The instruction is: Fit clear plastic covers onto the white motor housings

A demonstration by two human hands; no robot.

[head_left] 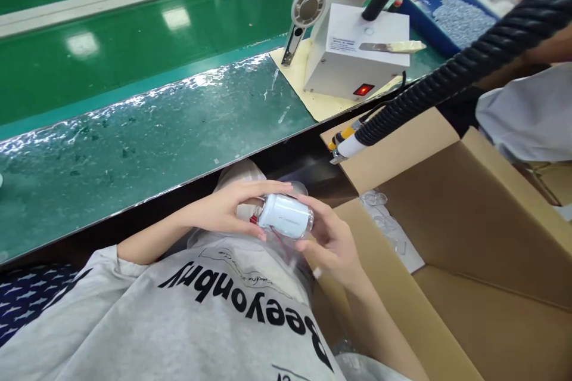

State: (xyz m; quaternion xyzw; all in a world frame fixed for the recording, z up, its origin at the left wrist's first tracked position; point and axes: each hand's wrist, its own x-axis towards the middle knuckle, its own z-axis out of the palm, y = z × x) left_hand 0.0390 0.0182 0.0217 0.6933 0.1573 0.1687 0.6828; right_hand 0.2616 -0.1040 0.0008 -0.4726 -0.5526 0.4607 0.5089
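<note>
Between my two hands, above my lap, lies a light blue cylindrical object (285, 216) with clear ends, tilted on its side. My left hand (239, 208) grips its left end, with thumb and fingers on either side. The right end is held by my right hand (330, 238), its fingers curved around the rim. A small red piece (254, 219) shows by my left fingertips, and a thin dark red wire hangs under the cylinder.
A green bench (179, 136) runs ahead. On it stand a white box device (357, 65), a handheld fan (309, 5) and a blue tray (429, 17). A black hose (447, 71) hangs at right over an open cardboard box (500, 220) holding clear plastic pieces. Another person sits at far right.
</note>
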